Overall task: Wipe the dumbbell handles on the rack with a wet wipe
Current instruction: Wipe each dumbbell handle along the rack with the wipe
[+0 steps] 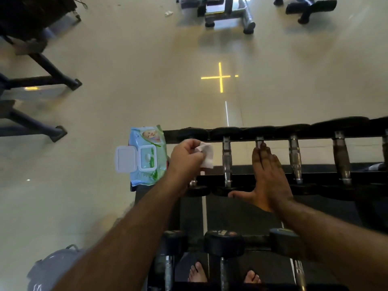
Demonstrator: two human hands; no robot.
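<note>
A row of black dumbbells with chrome handles (227,158) lies across the top tier of the rack (241,177). My left hand (186,158) pinches a white wet wipe (206,155) over the leftmost dumbbell handle, which is mostly hidden under the hand. My right hand (267,175) lies flat with straight fingers along the third handle (259,141), thumb spread to the left. A pack of wet wipes (147,156) with its white lid flipped open sits at the rack's left end.
A lower tier holds more dumbbells (223,246) near my bare feet (197,274). Black bench frames (50,78) stand on the floor to the left, other machines (228,11) at the far side. A grey bin (52,267) stands at the lower left.
</note>
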